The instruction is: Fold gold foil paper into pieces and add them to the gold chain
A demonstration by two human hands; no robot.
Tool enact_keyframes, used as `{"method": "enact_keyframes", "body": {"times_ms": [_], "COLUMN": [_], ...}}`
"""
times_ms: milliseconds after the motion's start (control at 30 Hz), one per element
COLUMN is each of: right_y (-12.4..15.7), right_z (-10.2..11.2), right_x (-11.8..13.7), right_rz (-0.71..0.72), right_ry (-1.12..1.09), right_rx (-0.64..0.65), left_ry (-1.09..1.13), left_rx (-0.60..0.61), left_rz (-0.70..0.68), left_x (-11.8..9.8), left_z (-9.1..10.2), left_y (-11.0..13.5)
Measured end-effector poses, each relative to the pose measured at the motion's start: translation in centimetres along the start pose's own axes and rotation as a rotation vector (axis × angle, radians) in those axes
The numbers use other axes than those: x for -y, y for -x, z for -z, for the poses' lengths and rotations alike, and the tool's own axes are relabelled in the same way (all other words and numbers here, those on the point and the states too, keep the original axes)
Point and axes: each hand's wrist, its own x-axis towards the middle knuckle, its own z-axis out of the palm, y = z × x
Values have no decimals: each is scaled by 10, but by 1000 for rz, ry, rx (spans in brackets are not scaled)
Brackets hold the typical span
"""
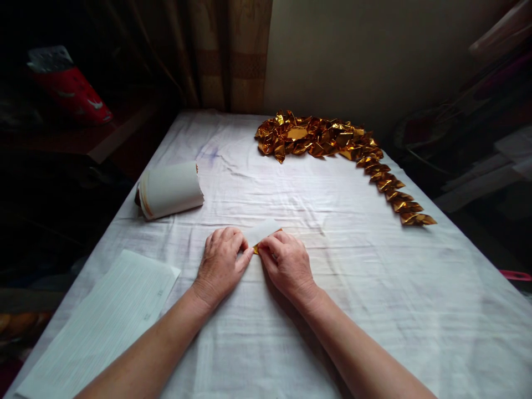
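A small paper sheet (262,230), white on top with a gold foil edge showing underneath, lies on the white cloth (324,277) at the table's middle. My left hand (220,261) rests knuckles up, its fingers curled and pinching the sheet's near left edge. My right hand (286,263) presses beside it, fingers bent down onto the same sheet. Both hands touch at the fingertips. Most of the sheet is hidden under the fingers.
A heap of folded gold foil pieces (316,136) lies at the far side, trailing in a row (394,194) along the right edge. A curled stack of white-backed sheets (170,188) sits at left. A printed paper (103,321) lies near left. Curtain and wall stand behind.
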Motion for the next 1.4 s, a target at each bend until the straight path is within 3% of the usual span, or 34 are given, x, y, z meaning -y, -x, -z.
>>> {"method": "enact_keyframes", "body": {"times_ms": [433, 733, 933, 1100, 1167, 1300, 1400], "right_y": [1, -2, -1, -3, -4, -4, -1], "right_z": [-1, 0, 2, 4, 3, 1, 4], "right_x": [-10, 6, -19, -27, -26, -24, -24], "right_rz": [75, -44, 134, 191, 193, 175, 172], "right_ry": [-98, 36, -230, -302, -319, -336, -378], "right_rx": [46, 26, 67, 53, 43, 23, 3], "left_ry": [5, 11, 43, 69, 54, -61, -141], "left_rx": [20, 5, -11, 29, 35, -66, -41], "left_rz": [17, 3, -7, -3, -25, -165, -256], "left_x": [0, 1, 4, 6, 3, -12, -24], "left_z": [0, 0, -1, 3, 5, 6, 5], "left_y": [0, 0, 0, -3, -1, 7, 10]}}
